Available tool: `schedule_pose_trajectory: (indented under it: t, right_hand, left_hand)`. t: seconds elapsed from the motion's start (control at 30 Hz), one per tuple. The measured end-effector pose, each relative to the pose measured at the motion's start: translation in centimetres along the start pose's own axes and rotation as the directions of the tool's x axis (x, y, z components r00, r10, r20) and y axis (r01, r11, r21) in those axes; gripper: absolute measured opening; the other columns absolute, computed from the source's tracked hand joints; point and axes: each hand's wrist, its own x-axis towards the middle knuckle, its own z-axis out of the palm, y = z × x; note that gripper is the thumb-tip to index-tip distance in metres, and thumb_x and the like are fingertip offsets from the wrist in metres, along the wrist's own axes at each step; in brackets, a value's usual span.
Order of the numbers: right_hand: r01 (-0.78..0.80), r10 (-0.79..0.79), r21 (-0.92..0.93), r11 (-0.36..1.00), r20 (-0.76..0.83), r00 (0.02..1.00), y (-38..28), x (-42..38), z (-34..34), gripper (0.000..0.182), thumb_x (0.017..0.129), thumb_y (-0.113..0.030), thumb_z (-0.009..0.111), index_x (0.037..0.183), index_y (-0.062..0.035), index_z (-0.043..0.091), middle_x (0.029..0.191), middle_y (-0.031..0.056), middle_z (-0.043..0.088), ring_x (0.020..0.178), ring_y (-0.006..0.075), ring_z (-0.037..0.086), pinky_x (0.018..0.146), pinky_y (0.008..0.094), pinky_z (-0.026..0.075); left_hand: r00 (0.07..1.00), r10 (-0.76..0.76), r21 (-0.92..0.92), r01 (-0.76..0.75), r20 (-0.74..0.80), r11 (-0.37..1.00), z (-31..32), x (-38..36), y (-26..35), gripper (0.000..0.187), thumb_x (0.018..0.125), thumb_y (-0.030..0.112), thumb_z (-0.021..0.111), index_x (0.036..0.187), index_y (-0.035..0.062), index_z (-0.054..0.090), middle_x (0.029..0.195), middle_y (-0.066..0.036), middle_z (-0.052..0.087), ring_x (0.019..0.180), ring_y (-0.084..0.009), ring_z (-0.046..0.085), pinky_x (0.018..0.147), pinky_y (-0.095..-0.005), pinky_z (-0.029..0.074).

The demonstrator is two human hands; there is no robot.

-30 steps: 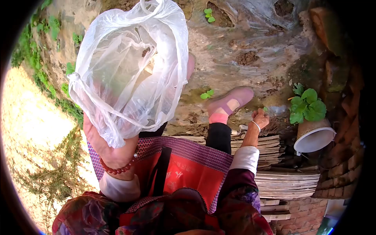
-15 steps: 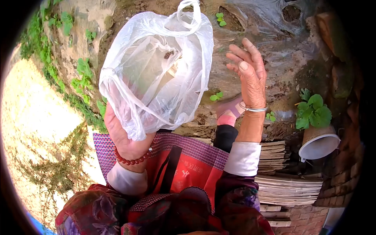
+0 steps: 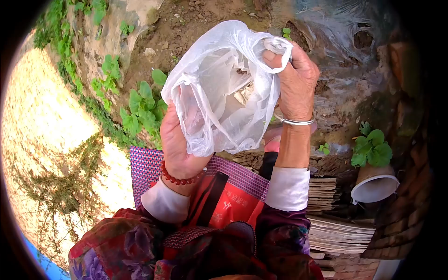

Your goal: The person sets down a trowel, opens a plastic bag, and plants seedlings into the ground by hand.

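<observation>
"Right hand (image 3: 298,84) pinches the twisted handle (image 3: 280,45) of a thin, translucent plastic bag (image 3: 217,49) between thumb and fingers."

"And the left hand (image 3: 179,147)?"

"It supports the opposite side, fingers blurred behind cloudy film; whether they are spread, I cannot tell."

"Where is the bag?"

"Held open between both hands over rough soil (image 3: 170,39), a crumpled pale lump (image 3: 243,94) inside."

The lone view looks steeply down and forward from the wearer's head, with both forearms close below it.
</observation>
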Motion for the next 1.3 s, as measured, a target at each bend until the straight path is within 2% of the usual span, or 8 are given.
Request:
schedule_pose_trajectory:
  t: [0.17,0.43,0.57,0.83,0.93,1.0,1.1,1.3]
  right_hand:
    - [0.556,-0.51,-0.391,0.734,0.224,0.831,-2.0,-4.1,3.1,0.02,0.063,-0.002,0.064,0.083,-0.0019,0.06,0.083,0.0085,0.058,0.074,0.024,0.056,0.063,0.0316,0.046]
    - [0.518,-0.364,-0.516,0.683,0.374,0.853,-1.7,-8.4,4.0,0.022,0.061,-0.006,0.058,0.082,-0.0002,0.057,0.094,0.0097,0.055,0.085,0.026,0.052,0.075,0.0364,0.043]
    - [0.449,-0.295,-0.481,0.753,0.364,0.883,-1.0,-10.2,3.6,0.024,0.061,-0.005,0.059,0.084,0.0037,0.058,0.096,0.0144,0.055,0.096,0.0298,0.052,0.082,0.0369,0.042]
    - [0.456,-0.457,-0.422,0.783,0.107,0.883,-2.0,-12.2,-2.1,0.04,0.071,-0.021,0.065,0.1,0.0051,0.054,0.105,0.0205,0.054,0.101,0.0319,0.052,0.086,0.0401,0.042]
    - [0.227,-0.237,-0.07,0.971,-0.257,0.937,0.4,-9.7,-2.2,0.058,0.078,-0.039,0.06,0.115,0.0031,0.045,0.111,0.0228,0.051,0.106,0.0319,0.049,0.092,0.0414,0.039]
    - [-0.037,0.104,0.358,0.933,-0.172,0.98,1.3,-7.2,-2.1,0.072,0.08,-0.054,0.051,0.123,0.0027,0.037,0.116,0.0238,0.048,0.11,0.0337,0.047,0.096,0.0419,0.035]
    - [-0.207,0.166,0.521,0.828,0.125,0.978,0.9,-4.8,-0.6,0.082,0.078,-0.064,0.043,0.125,0.003,0.033,0.12,0.0259,0.045,0.112,0.0337,0.045,0.094,0.0419,0.038]
    - [-0.196,-0.014,0.605,0.772,0.324,0.946,-1.5,-5.1,1.2,0.067,0.08,-0.052,0.048,0.118,0.0037,0.045,0.11,0.024,0.054,0.101,0.0294,0.055,0.084,0.0389,0.046]
  left_hand:
    - [0.992,-0.106,-0.059,0.11,0.065,0.992,1.0,0.9,-0.7,0.047,0.091,0.04,0.039,0.123,0.0055,0.042,0.12,-0.01,0.05,0.111,-0.0246,0.047,0.095,-0.0405,0.038]
    - [0.988,-0.111,-0.099,0.122,0.105,0.988,-0.8,0.0,-0.4,0.043,0.086,0.032,0.051,0.119,0.0044,0.044,0.113,-0.011,0.052,0.102,-0.0229,0.052,0.086,-0.0387,0.046]
    - [0.966,-0.177,-0.015,0.178,-0.191,0.984,-1.4,0.3,-0.6,0.03,0.088,0.016,0.048,0.113,0.0005,0.047,0.104,-0.013,0.056,0.09,-0.02,0.058,0.076,-0.0312,0.051]
    - [0.985,-0.16,0.035,0.162,-0.059,0.986,-0.1,1.3,-1.2,0.04,0.088,0.02,0.046,0.122,-0.0006,0.04,0.122,-0.017,0.046,0.106,-0.0289,0.05,0.088,-0.0417,0.045]
    - [0.965,-0.237,0.003,0.239,-0.11,0.971,0.0,1.1,-1.3,0.038,0.088,0.02,0.046,0.12,0.0004,0.041,0.12,-0.017,0.048,0.106,-0.03,0.051,0.089,-0.0433,0.045]
    - [0.979,-0.179,0.045,0.184,-0.102,0.982,-0.2,0.9,-1.6,0.034,0.088,0.02,0.047,0.117,0.0006,0.043,0.116,-0.016,0.05,0.103,-0.0286,0.052,0.087,-0.0423,0.046]
    - [0.989,-0.126,0.15,0.137,-0.083,0.979,-0.2,0.9,-1.4,0.026,0.088,0.016,0.048,0.109,0.001,0.046,0.108,-0.014,0.053,0.096,-0.0254,0.056,0.084,-0.0399,0.048]
    - [0.996,-0.091,0.277,0.094,-0.026,0.956,0.3,1.1,-1.6,0.019,0.086,0.01,0.05,0.103,0.0011,0.048,0.101,-0.012,0.056,0.089,-0.0218,0.059,0.078,-0.0361,0.051]
